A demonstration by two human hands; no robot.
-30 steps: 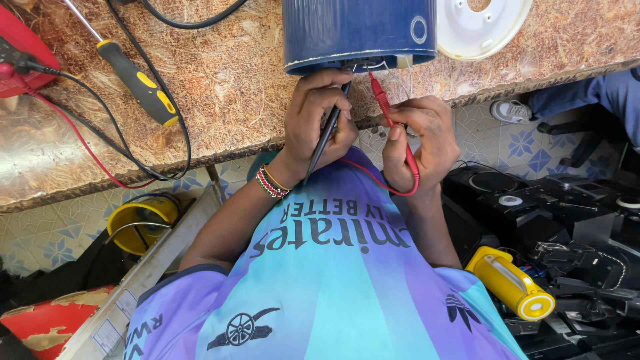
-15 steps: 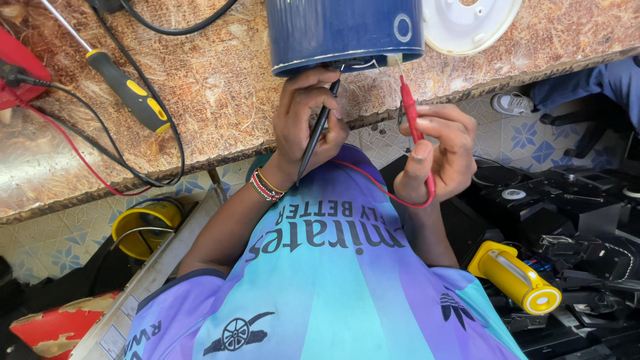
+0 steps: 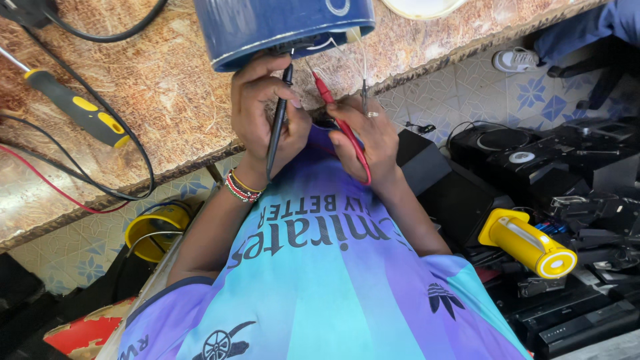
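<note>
A dark blue appliance housing (image 3: pixel 287 27) lies on the speckled brown worktop (image 3: pixel 167 100), its open end facing me with thin wires showing. My left hand (image 3: pixel 263 117), with beaded bracelets on the wrist, grips a black test probe (image 3: pixel 277 127) whose tip points into the housing's opening. My right hand (image 3: pixel 370 137), wearing a ring, holds a red test probe (image 3: pixel 340 123) with its tip angled up toward the same opening. The red lead loops down past my right wrist. Both hands sit close together at the worktop's edge, above my striped blue and purple shirt.
A yellow-and-black screwdriver (image 3: pixel 80 110) and black and red cables (image 3: pixel 80 180) lie on the worktop at left. A white disc (image 3: pixel 420 7) is at the top. A yellow reel (image 3: pixel 157 227) sits below left. A yellow torch (image 3: pixel 530 243) and black electronics (image 3: pixel 533 150) crowd the floor at right.
Both hands have moved up closer to the blue housing. The red probe has swung from upright beside the housing to pointing into its opening.
</note>
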